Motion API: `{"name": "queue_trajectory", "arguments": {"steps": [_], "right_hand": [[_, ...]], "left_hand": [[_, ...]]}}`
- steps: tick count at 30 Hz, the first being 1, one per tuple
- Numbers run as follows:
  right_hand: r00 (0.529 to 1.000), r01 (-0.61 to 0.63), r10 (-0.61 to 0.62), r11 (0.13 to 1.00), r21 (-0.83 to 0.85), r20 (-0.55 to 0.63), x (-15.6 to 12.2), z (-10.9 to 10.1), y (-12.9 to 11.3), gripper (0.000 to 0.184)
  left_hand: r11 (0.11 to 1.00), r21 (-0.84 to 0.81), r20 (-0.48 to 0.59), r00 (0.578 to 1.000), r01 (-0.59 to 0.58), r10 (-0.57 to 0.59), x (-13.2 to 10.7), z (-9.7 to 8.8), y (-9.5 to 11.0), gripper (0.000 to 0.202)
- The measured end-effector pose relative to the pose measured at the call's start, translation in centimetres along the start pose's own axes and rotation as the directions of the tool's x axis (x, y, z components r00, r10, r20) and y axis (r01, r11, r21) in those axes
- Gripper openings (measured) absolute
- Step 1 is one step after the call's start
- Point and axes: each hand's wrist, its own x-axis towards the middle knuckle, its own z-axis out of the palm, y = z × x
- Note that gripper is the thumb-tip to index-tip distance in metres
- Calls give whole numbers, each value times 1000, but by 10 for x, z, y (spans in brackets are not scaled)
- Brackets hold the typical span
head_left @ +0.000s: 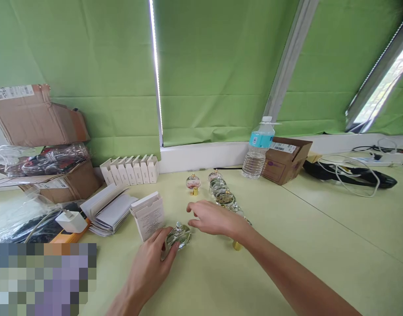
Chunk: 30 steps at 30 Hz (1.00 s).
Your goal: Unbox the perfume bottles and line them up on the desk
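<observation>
My left hand (152, 250) has its thumb and fingers around a round clear glass perfume bottle (184, 239), which stands upright on the table with its silver spray nozzle bare. To its right, my right hand (214, 218) hovers with thumb and index finger apart and nothing visible between them. Just beyond those fingertips are a small gold cap (195, 191) and a perfume bottle with pinkish contents (192, 181). A row of several similar bottles (225, 198) runs behind my right hand, which hides part of it. Another gold cap (237, 245) lies under my right wrist. Left of the held bottle stands an open white carton (149, 216).
Several slim white boxes (131, 171) line the back left, near folded white cartons (111, 210). Brown cardboard boxes (65, 182) and a white charger (71, 221) occupy the left. At the back right are a water bottle (258, 151), a brown box (283, 162) and cables (349, 173).
</observation>
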Motion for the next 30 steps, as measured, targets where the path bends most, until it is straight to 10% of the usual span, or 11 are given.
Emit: {"name": "queue_trajectory", "arguments": {"steps": [21,30], "right_hand": [[925,371,-372,928,-22,-80,-7,0,-30,21],[965,224,-248,950,-216,-90,-10,8,-44,33]], "left_hand": [[998,-18,21,998,-55,55,0,-1,0,38],[995,-92,4,1000,-25,25,0,0,3,29]]}}
